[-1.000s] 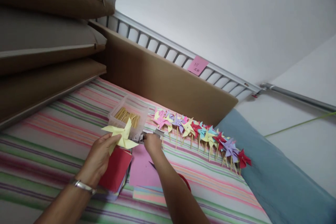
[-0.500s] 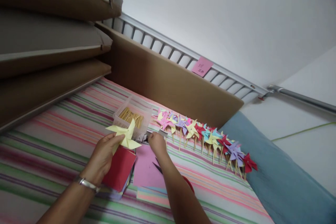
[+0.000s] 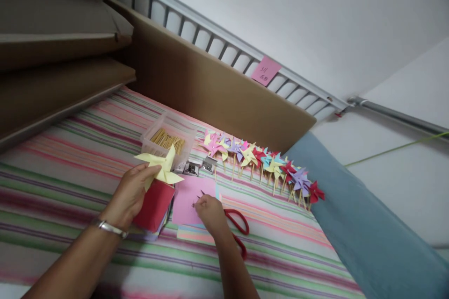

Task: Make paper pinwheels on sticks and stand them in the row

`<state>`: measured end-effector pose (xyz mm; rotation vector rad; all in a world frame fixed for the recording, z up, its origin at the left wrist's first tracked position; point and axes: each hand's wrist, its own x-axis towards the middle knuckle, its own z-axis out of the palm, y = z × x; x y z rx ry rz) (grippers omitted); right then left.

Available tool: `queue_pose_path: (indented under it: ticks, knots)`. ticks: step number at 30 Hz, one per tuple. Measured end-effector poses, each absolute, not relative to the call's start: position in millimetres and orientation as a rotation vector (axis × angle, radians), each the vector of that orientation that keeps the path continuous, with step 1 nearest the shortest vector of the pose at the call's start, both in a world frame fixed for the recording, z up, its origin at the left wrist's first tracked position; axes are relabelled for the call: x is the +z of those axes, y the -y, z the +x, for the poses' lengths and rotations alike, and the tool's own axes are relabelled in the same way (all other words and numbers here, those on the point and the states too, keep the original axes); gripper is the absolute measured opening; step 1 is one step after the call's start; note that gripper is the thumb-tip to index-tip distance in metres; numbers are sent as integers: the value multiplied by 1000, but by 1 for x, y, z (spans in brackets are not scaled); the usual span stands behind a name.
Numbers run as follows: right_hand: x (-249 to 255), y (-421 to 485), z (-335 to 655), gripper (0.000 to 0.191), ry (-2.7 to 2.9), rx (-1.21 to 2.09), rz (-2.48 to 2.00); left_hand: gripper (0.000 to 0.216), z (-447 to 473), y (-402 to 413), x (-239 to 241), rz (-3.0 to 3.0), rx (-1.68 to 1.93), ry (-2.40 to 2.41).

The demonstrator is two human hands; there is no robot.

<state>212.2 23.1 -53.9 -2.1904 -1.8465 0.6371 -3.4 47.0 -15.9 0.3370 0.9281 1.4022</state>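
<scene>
My left hand (image 3: 131, 191) pinches a pale yellow paper pinwheel (image 3: 165, 168) by one side, its blades folded in to the centre. Over the pink paper (image 3: 185, 196), my right hand (image 3: 211, 215) is closed in a pinch. A tiny dark thing shows at its fingertips, too small to name. Beneath that hand lie scissors with red handles (image 3: 247, 225), their blades partly hidden. A stack of red paper (image 3: 154, 208) sits just below the pinwheel. Two small open boxes, one with dark small pieces (image 3: 191, 168) and one with a grey flap (image 3: 209, 163), stand beyond the pink sheets.
A clear plastic box (image 3: 189, 138) holds several wooden sticks (image 3: 167, 141). Finished pinwheels on sticks (image 3: 273, 166) lie in a row to the right. A brown board (image 3: 210, 88) borders the striped cloth (image 3: 280, 243) at the back; brown padded slabs (image 3: 63, 84) are stacked at left.
My right hand has come back from the small boxes to above the pink paper and scissors, uncovering the boxes. My left hand still holds the pinwheel. The view has shifted slightly.
</scene>
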Motion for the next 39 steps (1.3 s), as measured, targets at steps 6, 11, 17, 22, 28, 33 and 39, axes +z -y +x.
queue_pose_path:
  ticks: [6, 11, 17, 22, 28, 33, 39]
  knots:
    - [-58, -21, 217, 14, 1838, 590, -2187, 22, -1, -46, -24, 377, 1396, -968]
    - [-57, -23, 221, 13, 1841, 604, -2143, 24, 3, -46, -19, 400, 1396, -981]
    - [-56, -27, 224, 17, 1765, 545, -2118, 24, 7, -50, -24, 416, 1372, -1000]
    - [-57, -37, 220, 16, 1719, 410, -2106, 30, 8, -49, -26, 427, 1341, -973]
    - [-57, -40, 219, 16, 1715, 349, -2051, 32, 2, -47, -24, 437, 1334, -968]
    - [-54, -41, 224, 20, 1668, 420, -2051, 31, -1, -48, -24, 425, 1348, -978]
    - [-55, -27, 221, 11, 1793, 666, -2029, 29, 1, -46, -20, 402, 1353, -994]
